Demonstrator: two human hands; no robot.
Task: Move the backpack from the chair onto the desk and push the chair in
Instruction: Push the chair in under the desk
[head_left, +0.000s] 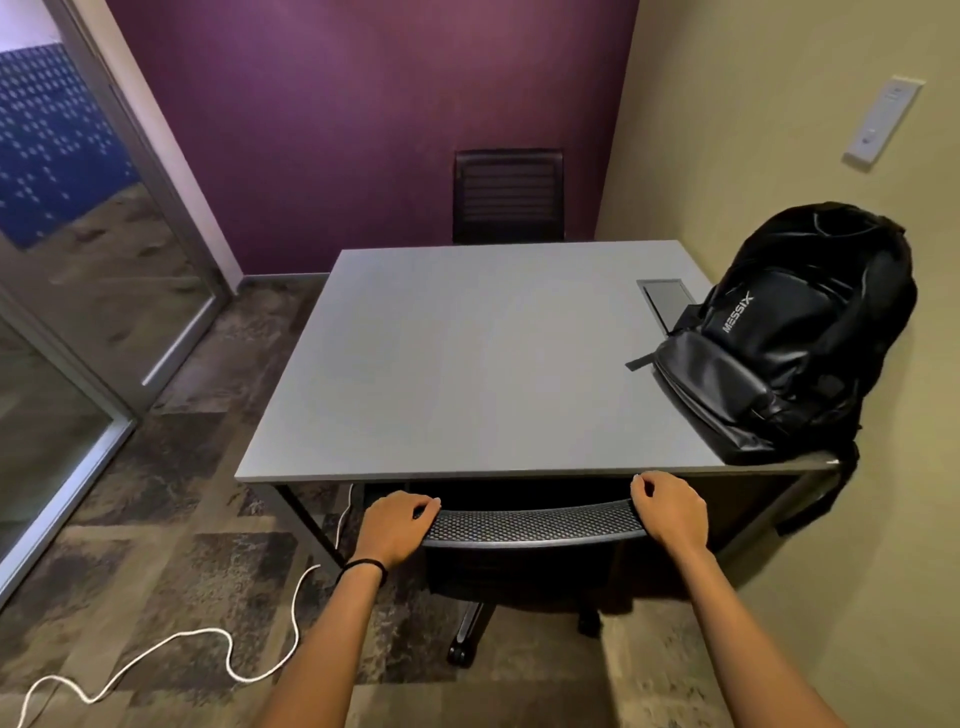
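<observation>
Backpack (789, 332) already sits on the surface (467, 364), at its far-right corner w/ the back leaned on the beige wall (727, 130), one strap hanging off the surface edge on that side. So what's left, by my read, is the chair (530, 525). Its seat is mostly under the surface; mesh backrest top sits just short of the near edge. Left hand (397, 525) is curled over the left end of the backrest top, fingers wrapped on the rim; right hand (670, 512) does the same at the right end, fingers bent over it. Both closed on the chair, nothing else held. Chair prob rolls easy: wheeled base shows below, carpet may drag a bit. Backrest frame looks stiff, mesh gives, so grip the hard rim at both ends, not the mesh middle, and push evenly so it doesn't swivel. Backpack looks soft, slumpy, maybe half full; leave it. White cord (228, 644) on the floor left of the chair, near a wheel path but apart from it.
</observation>
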